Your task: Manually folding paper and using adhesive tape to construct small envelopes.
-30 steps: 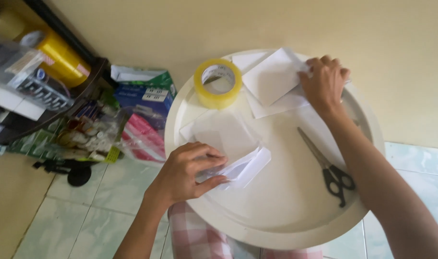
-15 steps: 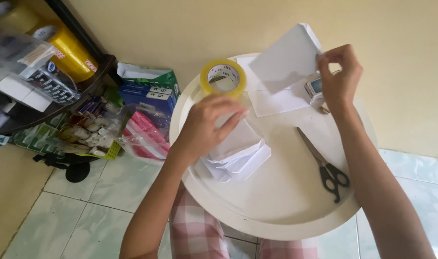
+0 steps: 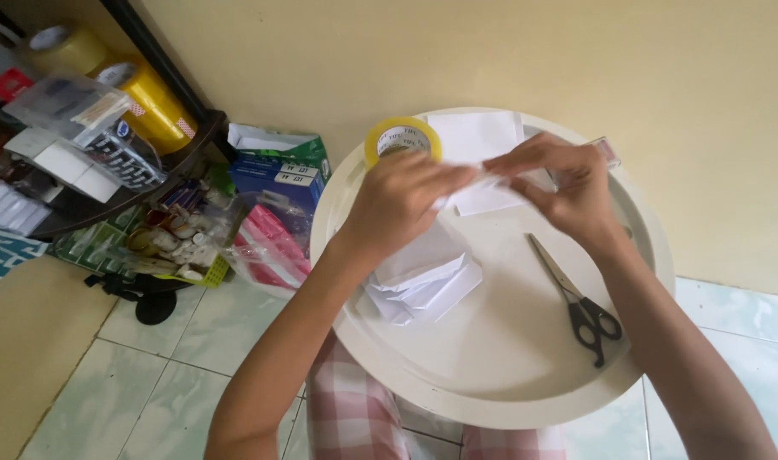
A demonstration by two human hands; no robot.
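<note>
Item — white paper sheet [image 3: 482,181], held above the far half of the round white table [image 3: 491,400]. Both hands meet on it: the left hand [image 3: 401,200] pinches its near-left edge with fingers closed, and the right hand [image 3: 568,183] grips the other end, fingers curled over it. How the sheet is creased between them cannot be told; the fingers hide most of it.

Step in hand, as judged: folding or shaping one sheet, midway, with the fold not yet pressed flat. The next move would call for both thumbs to keep the edges aligned while the crease is run down, with the table as backing.

Pose: both forearms reach in from the near edge of the table and converge over its far centre, wrists raised clear of the surface, palms turned inward toward each other.

Associated items:
- Stack of folded white papers [image 3: 423,281] — left of centre, under the left wrist.
- Flat white sheets [image 3: 478,136] — far edge.
- Yellow tape roll [image 3: 401,138] — far-left edge, just beyond the left hand.
- Black-handled scissors [image 3: 576,298] — right side, blades closed, apart from the hands.
</note>
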